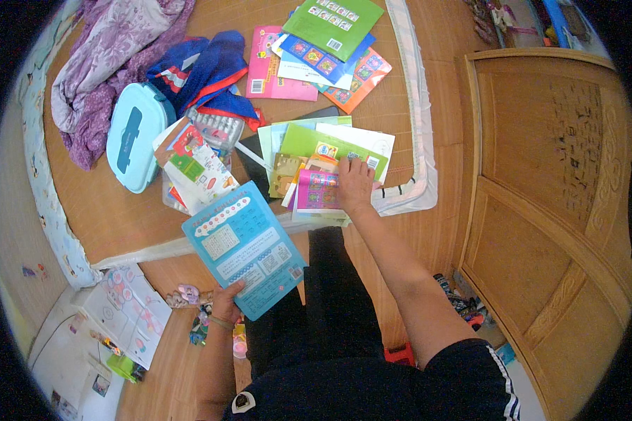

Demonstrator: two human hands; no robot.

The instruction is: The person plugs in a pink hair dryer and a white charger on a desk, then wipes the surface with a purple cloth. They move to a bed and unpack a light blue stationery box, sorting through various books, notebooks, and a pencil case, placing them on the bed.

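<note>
My left hand (227, 302) grips the lower left edge of a blue printed book (253, 252), thumb on top, held in front of the bed's edge. My right hand (356, 184) rests on a loose pile near the bed's near edge, its fingers on the right end of a purple booklet (318, 190); whether they grip it is unclear. Under and around it lie a green book (305, 141), a brown picture booklet (283, 171) and white sheets (382, 141). Farther back is another stack, with a green book (337, 23) on top, a blue one (321, 59), an orange one (368, 79) and a pink one (274, 66).
On the bed mat (116, 226), to the left, are a light blue lidded box (137, 139), a clear plastic case (221, 129), picture sheets (203, 171), dark blue cloth with red trim (205, 68) and a purple blanket (110, 63). A wooden cabinet (532, 131) stands right.
</note>
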